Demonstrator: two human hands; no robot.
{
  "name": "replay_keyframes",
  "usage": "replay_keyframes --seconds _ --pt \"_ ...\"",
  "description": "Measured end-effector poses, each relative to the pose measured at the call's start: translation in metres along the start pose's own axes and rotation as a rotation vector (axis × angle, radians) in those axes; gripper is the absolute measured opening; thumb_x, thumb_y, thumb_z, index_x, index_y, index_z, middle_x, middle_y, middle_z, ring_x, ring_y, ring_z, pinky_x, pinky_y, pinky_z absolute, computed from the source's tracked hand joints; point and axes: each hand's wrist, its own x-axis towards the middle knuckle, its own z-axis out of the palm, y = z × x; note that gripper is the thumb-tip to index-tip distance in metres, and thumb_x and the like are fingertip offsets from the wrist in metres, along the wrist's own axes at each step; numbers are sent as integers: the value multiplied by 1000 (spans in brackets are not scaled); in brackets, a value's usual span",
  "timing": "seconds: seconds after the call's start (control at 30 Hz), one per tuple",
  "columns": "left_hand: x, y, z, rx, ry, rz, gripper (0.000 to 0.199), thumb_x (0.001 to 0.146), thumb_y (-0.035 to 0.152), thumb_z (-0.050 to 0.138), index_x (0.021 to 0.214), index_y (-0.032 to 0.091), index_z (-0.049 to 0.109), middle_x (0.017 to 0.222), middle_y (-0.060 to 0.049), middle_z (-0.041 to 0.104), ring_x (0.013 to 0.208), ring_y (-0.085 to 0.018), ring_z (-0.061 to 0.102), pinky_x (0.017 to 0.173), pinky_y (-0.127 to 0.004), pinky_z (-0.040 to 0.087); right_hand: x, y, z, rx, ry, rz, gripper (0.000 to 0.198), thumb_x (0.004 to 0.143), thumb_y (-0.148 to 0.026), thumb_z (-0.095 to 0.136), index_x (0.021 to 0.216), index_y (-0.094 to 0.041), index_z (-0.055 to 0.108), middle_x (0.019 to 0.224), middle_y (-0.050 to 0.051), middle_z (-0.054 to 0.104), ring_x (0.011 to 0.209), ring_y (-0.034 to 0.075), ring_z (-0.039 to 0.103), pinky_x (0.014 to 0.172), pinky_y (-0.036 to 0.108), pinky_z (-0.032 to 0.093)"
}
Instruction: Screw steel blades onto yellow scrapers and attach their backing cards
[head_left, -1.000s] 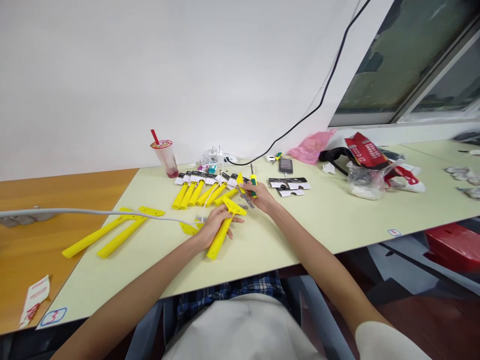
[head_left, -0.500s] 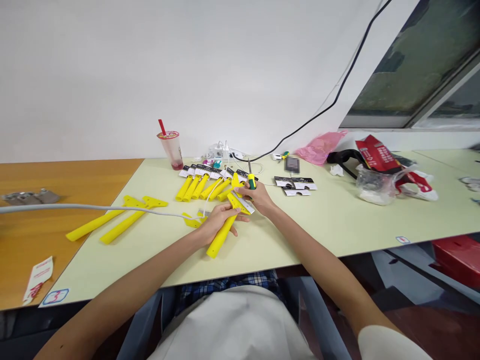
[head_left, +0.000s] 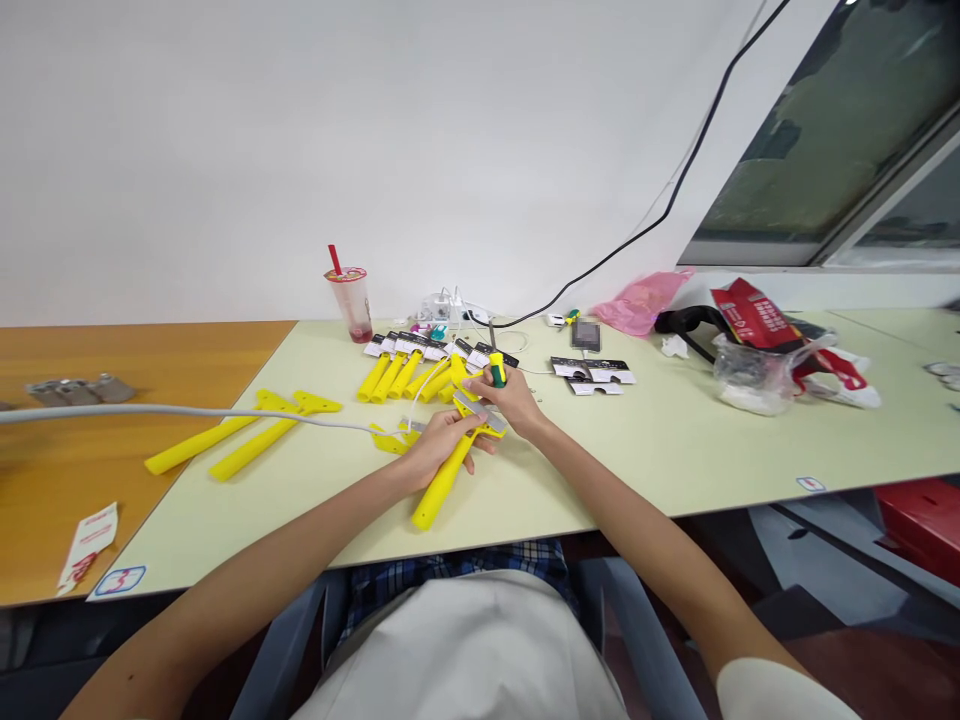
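Near the table's front edge, my left hand (head_left: pixel 437 446) is closed on a yellow scraper (head_left: pixel 441 484), its handle pointing down toward me. A grey metal plate (head_left: pixel 469 406) lies across the scraper's head, under my left thumb. My right hand (head_left: pixel 514 398) is wrapped around a screwdriver (head_left: pixel 498 370) with a yellow and green handle, its shaft pointing up and away from the scraper. The right fingertips are close to the scraper's head; whether they touch it I cannot tell. Behind the hands lie several carded yellow scrapers (head_left: pixel 386 376). A yellow scraper head (head_left: pixel 388 441) sits left of my left hand.
Two yellow scrapers (head_left: pixel 259 437) lie at the left, with a white cable (head_left: pixel 225 410) passing over them. A drink cup (head_left: pixel 351 305) stands by the wall. Black and white cards (head_left: pixel 592 372), a pink bag (head_left: pixel 643 303) and a clear plastic bag (head_left: pixel 750 375) are to the right.
The scraper has turned in my left hand, so more of its metal plate shows and the handle end is slightly nearer me. The screwdriver stays in my right hand, tilted a little further left.
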Motion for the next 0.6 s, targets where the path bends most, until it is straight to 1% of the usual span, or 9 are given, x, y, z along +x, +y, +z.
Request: replay_keyframes --seconds 0.1,0.2,0.3,0.43,0.5,0.53,0.6 --pt "0 1 -1 -5 0 13 34 91 40 88 100 11 74 106 -21 83 75 -25 81 37 -23 52 5 0 -4 86 87 -8 65 56 -46 106 75 -25 47 80 0 69 82 21 70 66 35 66" --pt "1 1 -3 -2 -1 26 34 90 40 88 99 11 74 108 -22 83 75 -24 81 39 -23 53 11 0 -11 142 160 -25 67 54 -41 107 77 -26 46 95 5 78 87 23 74 65 37 69" --pt "1 0 -4 -7 -2 31 35 89 41 89 97 10 75 108 -22 83 73 -22 79 41 -22 54 13 -3 -16 156 173 -41 66 55 -36 106 83 -26 47 115 8 82 90 23 76 66 37 70" --pt "2 -1 -4 -29 0 27 36 88 42 90 97 10 75 106 -21 83 64 -17 74 40 -23 54 10 -7 -15 170 167 -54 64 59 -34 103 88 -26 46 138 8 78 87 22 77 66 37 70" --pt "3 -1 -4 -38 4 24 37 87 41 91 98 10 75 106 -20 83 63 -16 73 40 -23 54 9 -8 -14 189 157 -66 63 61 -32 102 88 -26 45 139 7 78 90 22 77 68 37 69" --pt "3 -1 -4 -40 6 24 37 87 41 91 98 10 75 106 -20 83 62 -16 72 40 -23 54 9 -8 -14 207 147 -70 62 61 -32 101 87 -27 45 135 7 79 93 23 78 71 37 69" --pt "3 -1 -5 -39 5 24 36 86 41 92 98 10 75 105 -20 83 62 -16 72 41 -23 55 11 -8 -14 255 124 -72 61 62 -32 101 83 -27 45 118 6 83 102 25 78 77 36 67"
